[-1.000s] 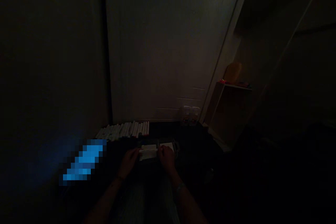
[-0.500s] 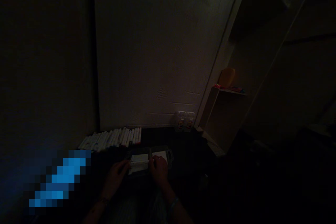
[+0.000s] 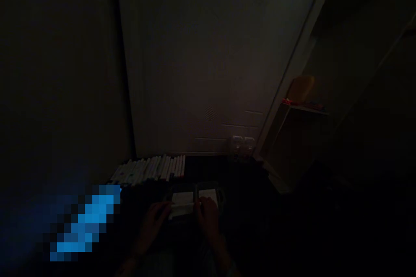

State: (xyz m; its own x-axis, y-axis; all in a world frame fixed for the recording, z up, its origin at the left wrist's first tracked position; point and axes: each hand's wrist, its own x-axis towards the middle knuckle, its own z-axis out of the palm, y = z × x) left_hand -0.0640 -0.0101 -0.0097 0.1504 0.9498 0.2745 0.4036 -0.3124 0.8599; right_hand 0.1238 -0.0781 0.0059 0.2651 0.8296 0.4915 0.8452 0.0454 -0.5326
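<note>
The scene is very dark. A slim white marker (image 3: pixel 186 204) lies crosswise between my hands, above a dark case (image 3: pixel 196 191) with two pale panels. At the marker's left end, the fingers of my left hand (image 3: pixel 156 218) are closed in a pinch. The fingers of my right hand (image 3: pixel 208 216) close on its other end, over the case's right half. Behind and to the left, several white markers (image 3: pixel 149 169) lie side by side in a row. What fills the case I cannot make out.
Two clear plastic containers (image 3: pixel 242 147) stand against the pale wall (image 3: pixel 195 73) at the back. On the right, a shelf (image 3: pixel 305 107) holds an orange object (image 3: pixel 300 88) and red items. A blurred-out bright blue patch (image 3: pixel 87 223) is at the lower left.
My view has shifted, so everything appears slightly farther right, apart from small blur. Both hands keep the same hold on the marker over the case.
</note>
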